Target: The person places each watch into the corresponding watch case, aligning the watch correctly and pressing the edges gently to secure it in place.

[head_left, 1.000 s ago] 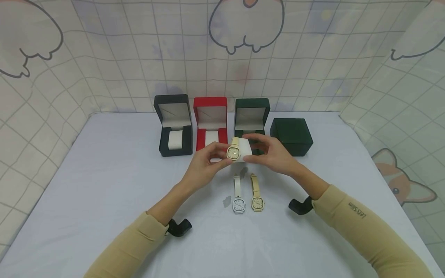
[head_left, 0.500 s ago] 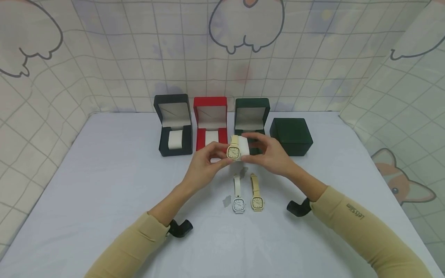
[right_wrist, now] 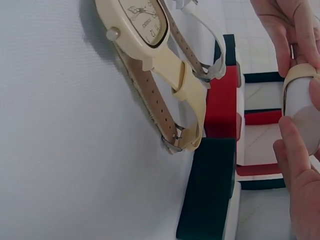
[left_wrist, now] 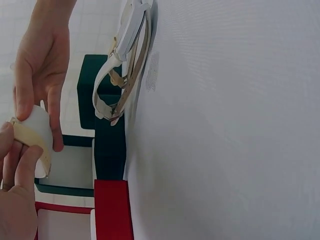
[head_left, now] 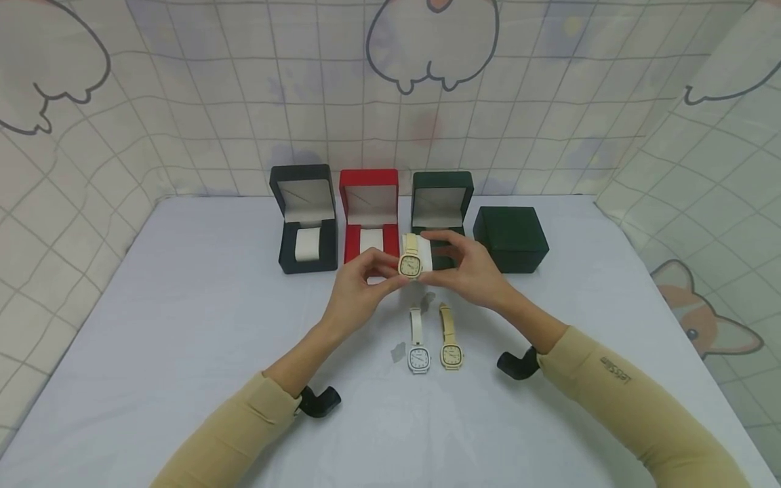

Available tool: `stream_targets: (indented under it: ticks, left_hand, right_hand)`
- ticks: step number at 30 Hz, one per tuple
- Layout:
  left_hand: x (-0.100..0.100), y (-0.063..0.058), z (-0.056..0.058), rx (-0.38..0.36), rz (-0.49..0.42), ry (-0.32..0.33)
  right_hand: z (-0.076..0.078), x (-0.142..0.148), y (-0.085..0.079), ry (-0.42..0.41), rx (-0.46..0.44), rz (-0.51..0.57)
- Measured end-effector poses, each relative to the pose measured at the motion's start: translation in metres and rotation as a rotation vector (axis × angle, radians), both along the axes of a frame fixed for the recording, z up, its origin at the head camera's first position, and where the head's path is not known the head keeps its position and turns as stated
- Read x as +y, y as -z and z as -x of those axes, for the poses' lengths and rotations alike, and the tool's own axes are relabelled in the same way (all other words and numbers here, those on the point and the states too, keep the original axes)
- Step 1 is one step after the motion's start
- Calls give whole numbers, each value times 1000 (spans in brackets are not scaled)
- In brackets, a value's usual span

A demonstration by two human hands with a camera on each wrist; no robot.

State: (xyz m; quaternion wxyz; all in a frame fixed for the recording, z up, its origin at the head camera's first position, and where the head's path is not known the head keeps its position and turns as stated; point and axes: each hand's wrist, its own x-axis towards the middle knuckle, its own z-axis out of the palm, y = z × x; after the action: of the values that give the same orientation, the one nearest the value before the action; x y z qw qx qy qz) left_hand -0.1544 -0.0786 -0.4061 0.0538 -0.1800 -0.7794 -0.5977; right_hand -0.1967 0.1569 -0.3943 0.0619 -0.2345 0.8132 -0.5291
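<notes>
A cream-strapped watch (head_left: 410, 266) is held up over the table between both hands, its squarish dial facing the head camera. My left hand (head_left: 358, 288) pinches it from the left, thumb below. My right hand (head_left: 472, 271) grips the white watch cushion (head_left: 426, 252) from the right, fingers above and thumb below. The strap (right_wrist: 300, 73) loops around one end of the cushion in the right wrist view. Below the hands, a white watch (head_left: 419, 359) and a second cream watch (head_left: 451, 356) lie on the table with straps buckled.
Behind the hands stand three open watch boxes: a dark one (head_left: 329, 244) and a red one (head_left: 390, 244), each with a white cushion inside, and a green one (head_left: 442, 179) partly hidden by the right hand. A closed green box (head_left: 512, 234) is at their right.
My right hand has moved slightly left with the cushion, which now sits further inside the watch strap. The left hand stays nearly in place. The boxes and the other watches have not moved.
</notes>
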Motion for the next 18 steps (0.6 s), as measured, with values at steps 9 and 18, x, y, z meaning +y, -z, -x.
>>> stream_targets:
  ticks: [9,18]
  left_hand:
    - [-7,0,4,-57,4,57]
    - [-21,-3,15,-107,-30,213]
  right_hand:
    - [0,1,-5,-62,-72,33]
    - [1,5,-10,-118,-118,43]
